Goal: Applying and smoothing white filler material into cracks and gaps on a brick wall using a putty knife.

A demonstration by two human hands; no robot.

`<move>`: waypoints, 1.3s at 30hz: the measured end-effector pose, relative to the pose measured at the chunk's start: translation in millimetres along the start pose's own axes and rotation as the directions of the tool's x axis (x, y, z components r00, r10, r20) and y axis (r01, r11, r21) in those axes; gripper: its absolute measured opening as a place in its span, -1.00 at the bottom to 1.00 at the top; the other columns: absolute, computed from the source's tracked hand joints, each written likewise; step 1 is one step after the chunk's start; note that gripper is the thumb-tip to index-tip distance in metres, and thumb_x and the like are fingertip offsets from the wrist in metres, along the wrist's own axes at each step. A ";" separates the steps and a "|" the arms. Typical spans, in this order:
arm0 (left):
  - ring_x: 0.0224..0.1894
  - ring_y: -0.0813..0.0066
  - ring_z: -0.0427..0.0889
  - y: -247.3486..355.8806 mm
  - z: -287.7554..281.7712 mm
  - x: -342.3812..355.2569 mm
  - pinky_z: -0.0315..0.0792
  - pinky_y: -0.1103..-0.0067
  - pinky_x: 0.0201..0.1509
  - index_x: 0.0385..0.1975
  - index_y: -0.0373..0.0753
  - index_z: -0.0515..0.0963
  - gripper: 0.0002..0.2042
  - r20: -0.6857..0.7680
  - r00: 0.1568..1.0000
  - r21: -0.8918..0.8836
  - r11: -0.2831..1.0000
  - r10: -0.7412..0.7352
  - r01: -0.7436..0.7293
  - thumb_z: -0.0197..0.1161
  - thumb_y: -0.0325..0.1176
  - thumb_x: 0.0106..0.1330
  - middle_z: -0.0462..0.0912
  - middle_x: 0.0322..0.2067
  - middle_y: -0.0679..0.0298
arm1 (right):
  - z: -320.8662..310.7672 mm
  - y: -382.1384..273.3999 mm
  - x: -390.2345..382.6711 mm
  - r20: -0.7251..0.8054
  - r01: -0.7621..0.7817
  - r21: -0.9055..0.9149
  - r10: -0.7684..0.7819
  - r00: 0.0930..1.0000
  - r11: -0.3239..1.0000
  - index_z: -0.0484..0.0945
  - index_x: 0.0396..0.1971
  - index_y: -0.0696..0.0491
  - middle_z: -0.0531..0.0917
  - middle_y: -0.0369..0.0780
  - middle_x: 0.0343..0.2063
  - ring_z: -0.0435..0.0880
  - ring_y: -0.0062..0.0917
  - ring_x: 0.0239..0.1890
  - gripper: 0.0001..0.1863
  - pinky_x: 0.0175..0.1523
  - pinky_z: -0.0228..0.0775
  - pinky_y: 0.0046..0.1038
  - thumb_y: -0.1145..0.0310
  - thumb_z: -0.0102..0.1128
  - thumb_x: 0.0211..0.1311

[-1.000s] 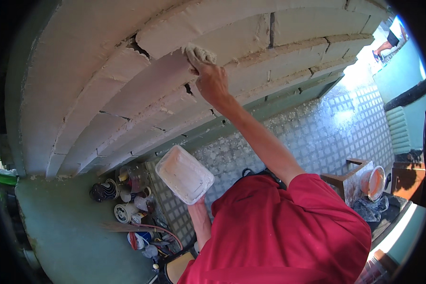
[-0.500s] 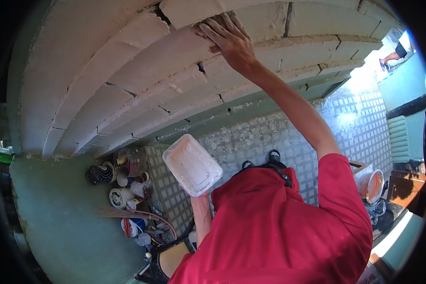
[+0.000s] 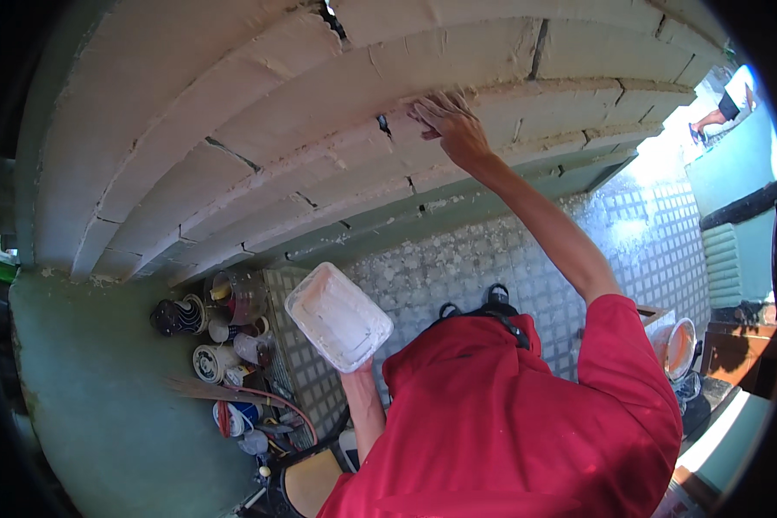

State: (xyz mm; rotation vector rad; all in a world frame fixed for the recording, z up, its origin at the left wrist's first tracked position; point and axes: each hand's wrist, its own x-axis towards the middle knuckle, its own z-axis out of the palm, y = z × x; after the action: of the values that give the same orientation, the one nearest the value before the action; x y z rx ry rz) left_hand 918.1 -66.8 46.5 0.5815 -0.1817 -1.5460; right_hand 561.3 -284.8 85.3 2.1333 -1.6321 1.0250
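Note:
In my left hand is a white rectangular plastic tub, gripped from below near its lower edge. A pale pinkish-white paste coats the inside of the tub. My right arm reaches up to the block wall, and my right hand presses on a mortar joint with its fingers stretched out. Those fingers are smeared with paste. Just to the left of the right hand, a dark gap shows between two blocks. What the palm touches is hidden.
Buckets and tubs crowd the left corner, along with a broom and a red hose. A chair stands close by. At right, an orange-stained bucket rests on a bench. Another person's leg shows far right.
My right hand has moved down the wall, from the upper joint to the one below it. The tub remains in my left hand, and the whole view has shifted slightly.

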 end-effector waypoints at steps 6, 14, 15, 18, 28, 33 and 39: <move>0.15 0.08 0.57 1.8 6.9 -0.4 0.49 0.14 0.24 0.36 -0.06 0.29 -0.44 0.007 1.000 -0.035 0.999 0.008 -0.008 -0.09 0.10 0.48 0.50 0.23 0.18 | -43.3 -8.4 63.0 -0.284 0.079 0.028 -0.068 0.956 0.996 0.51 0.21 -0.03 0.53 -0.20 0.21 0.37 -0.16 0.35 -0.42 0.43 0.13 -0.07 0.37 0.31 0.10; 0.19 0.11 0.54 -1.3 13.1 3.7 0.45 0.13 0.29 0.37 -0.05 0.29 -0.46 0.051 0.999 -0.033 0.999 0.006 -0.005 -0.08 0.08 0.49 0.48 0.26 0.22 | 4.8 4.8 3.5 -0.047 -0.003 -0.120 -0.003 0.999 0.993 0.50 0.22 0.00 0.54 -0.18 0.20 0.33 -0.16 0.38 -0.39 0.45 0.10 -0.10 0.44 0.32 0.08; 0.20 0.12 0.54 -1.1 7.0 6.0 0.43 0.13 0.30 0.36 -0.05 0.29 -0.46 0.044 0.999 -0.013 1.000 -0.012 0.013 -0.08 0.06 0.49 0.47 0.26 0.23 | 5.2 4.8 2.1 -0.020 -0.046 -0.081 0.045 0.999 0.996 0.51 0.21 0.00 0.55 -0.16 0.19 0.35 -0.14 0.36 -0.39 0.42 0.17 -0.14 0.51 0.28 0.06; 0.20 0.14 0.53 -1.2 10.9 8.1 0.42 0.13 0.32 0.36 -0.06 0.30 -0.48 0.044 0.998 -0.024 0.999 -0.040 0.041 -0.07 0.04 0.50 0.47 0.26 0.25 | -0.9 1.3 -5.2 -0.002 -0.142 0.146 0.144 0.990 0.979 0.52 0.21 0.01 0.59 -0.12 0.13 0.45 -0.19 0.27 -0.39 0.40 0.23 -0.19 0.59 0.21 0.05; 0.19 0.15 0.54 -11.8 15.3 13.0 0.42 0.13 0.31 0.34 -0.04 0.32 -0.49 0.045 0.998 -0.032 0.999 -0.040 0.042 -0.07 0.04 0.50 0.47 0.27 0.25 | 8.2 -19.8 10.0 0.583 0.194 0.753 0.774 0.248 -0.629 0.53 -0.40 0.13 0.65 -0.15 -0.41 0.67 -0.34 -0.32 -0.89 -0.17 0.56 -0.41 0.63 0.06 0.10; 0.17 0.13 0.56 -5.1 17.2 4.1 0.44 0.12 0.29 0.33 -0.04 0.33 -0.49 0.009 1.000 -0.038 0.999 0.014 -0.013 -0.05 0.04 0.49 0.47 0.26 0.22 | 54.6 -50.3 36.2 0.526 0.170 0.837 0.850 0.004 -0.519 0.53 -0.34 0.08 0.61 -0.20 -0.38 0.65 -0.39 -0.31 -0.91 -0.19 0.53 -0.38 0.52 0.07 0.18; 0.15 0.11 0.57 -15.8 30.9 26.5 0.47 0.13 0.26 0.32 -0.04 0.34 -0.49 0.055 0.998 -0.018 1.000 -0.012 0.013 -0.02 0.04 0.47 0.48 0.24 0.20 | 142.7 68.5 145.3 0.562 0.050 0.679 0.476 -0.676 -0.732 0.54 -0.24 0.03 0.61 -0.27 -0.31 0.62 -0.49 -0.29 -0.84 -0.17 0.46 -0.42 0.35 0.00 0.27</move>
State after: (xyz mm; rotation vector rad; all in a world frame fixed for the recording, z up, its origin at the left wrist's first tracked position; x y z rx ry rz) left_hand 890.9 -98.5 59.1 0.5265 -0.2056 -1.5748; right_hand 568.0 -498.8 66.7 1.1690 1.3182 -1.6023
